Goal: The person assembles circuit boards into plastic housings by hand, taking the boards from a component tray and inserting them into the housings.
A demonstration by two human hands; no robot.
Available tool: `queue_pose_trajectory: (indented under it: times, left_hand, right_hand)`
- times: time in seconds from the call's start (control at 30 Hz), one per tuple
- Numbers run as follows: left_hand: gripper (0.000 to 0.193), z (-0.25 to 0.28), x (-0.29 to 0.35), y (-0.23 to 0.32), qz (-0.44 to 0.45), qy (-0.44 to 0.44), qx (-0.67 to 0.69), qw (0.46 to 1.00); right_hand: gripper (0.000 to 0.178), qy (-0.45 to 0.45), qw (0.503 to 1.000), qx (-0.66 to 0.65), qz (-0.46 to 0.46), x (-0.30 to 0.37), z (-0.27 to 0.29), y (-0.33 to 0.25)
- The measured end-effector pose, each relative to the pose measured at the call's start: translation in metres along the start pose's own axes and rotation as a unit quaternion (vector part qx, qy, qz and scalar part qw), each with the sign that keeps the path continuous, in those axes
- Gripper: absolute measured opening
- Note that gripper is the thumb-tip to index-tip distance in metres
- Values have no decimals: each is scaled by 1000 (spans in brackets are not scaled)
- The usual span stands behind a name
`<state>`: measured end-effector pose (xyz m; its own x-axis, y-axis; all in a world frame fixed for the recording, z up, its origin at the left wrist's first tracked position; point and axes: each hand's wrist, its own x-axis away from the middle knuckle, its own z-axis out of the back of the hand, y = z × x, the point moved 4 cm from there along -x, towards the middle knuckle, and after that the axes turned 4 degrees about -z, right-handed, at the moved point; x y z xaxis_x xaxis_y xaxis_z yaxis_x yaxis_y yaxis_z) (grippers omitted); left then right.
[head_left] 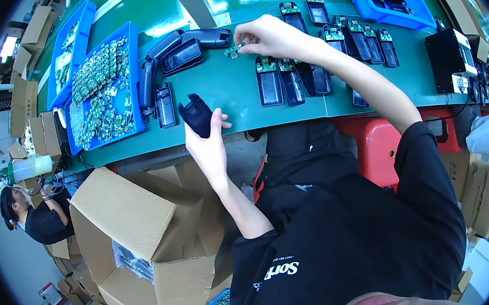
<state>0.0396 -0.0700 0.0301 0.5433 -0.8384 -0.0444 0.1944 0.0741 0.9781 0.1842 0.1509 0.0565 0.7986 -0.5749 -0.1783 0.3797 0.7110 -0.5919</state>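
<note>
My left hand (210,138) is closed round a black plastic housing (195,115), held just above the table's near edge. Over the middle of the table, my right hand (254,37) pinches a small green circuit board (233,52) between thumb and fingers. Left of that board lies a loose group of black housings (182,55), and another housing (165,106) lies flat beside the blue tray. Several housings fitted with green boards (269,82) lie in rows under and beyond my right forearm.
A blue tray of green circuit boards (138,74) stands on the left, with another blue tray (90,14) behind it. At the far right is a blue bin (360,9) of black parts, near a black box device (447,53). An open carton (181,288) sits below the table edge.
</note>
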Motion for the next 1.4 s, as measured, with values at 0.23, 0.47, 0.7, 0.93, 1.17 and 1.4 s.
queue_pose_trajectory:
  times: [0.23, 0.47, 0.7, 0.93, 1.17, 1.4]
  left_hand:
    - [26, -42, 11, 19, -5, -17, 259, 966]
    - [24, -74, 20, 33, 3, -90, 286, 954]
    - [28, -98, 32, 51, 8, -118, 365, 923]
    - [40, -106, 39, 56, -8, -173, 263, 949]
    - [38, -108, 44, 61, -46, -193, 233, 952]
    - [37, -106, 47, 63, -53, -202, 223, 952]
  right_hand:
    - [25, -30, 962, -253, -99, 42, 39, -49]
    - [30, -5, 976, -218, 6, 90, 52, -72]
    - [25, 62, 948, -282, -137, 120, 61, -75]
    - [24, 190, 972, -113, 84, 128, 66, -97]
    - [26, 242, 956, 8, 165, 126, 58, -98]
    - [24, 264, 945, 4, 192, 128, 58, -98]
